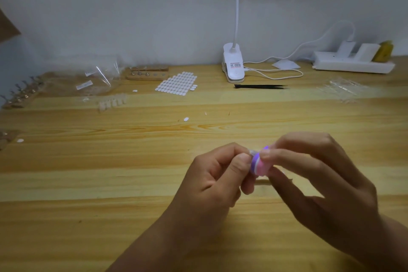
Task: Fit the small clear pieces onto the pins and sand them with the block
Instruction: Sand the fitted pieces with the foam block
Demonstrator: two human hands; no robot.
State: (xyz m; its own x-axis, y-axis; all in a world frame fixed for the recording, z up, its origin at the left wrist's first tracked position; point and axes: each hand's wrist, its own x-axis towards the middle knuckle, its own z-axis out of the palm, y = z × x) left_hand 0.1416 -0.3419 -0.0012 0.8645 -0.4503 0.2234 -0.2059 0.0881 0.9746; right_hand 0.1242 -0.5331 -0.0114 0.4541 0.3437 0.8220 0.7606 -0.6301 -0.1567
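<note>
Above the wooden table (110,161), my left hand (218,174) pinches a small clear piece (252,153) between thumb and forefinger. My right hand (309,174) grips a pink and purple sanding block (260,165), and the block touches the clear piece. Most of the piece is hidden by my fingers. Wooden pin holders (146,73) with metal pins stand at the back left, and another row of pins on a wooden strip (21,95) lies at the far left. A row of clear pieces (112,102) sits on the table left of centre.
A sheet of white oval stickers (176,84) lies at the back centre, with loose ones (186,119) nearer. Plastic bags (97,79), a white clip lamp (233,64), black tweezers (260,86), a white power strip (353,62) and clear packaging (342,90) line the back.
</note>
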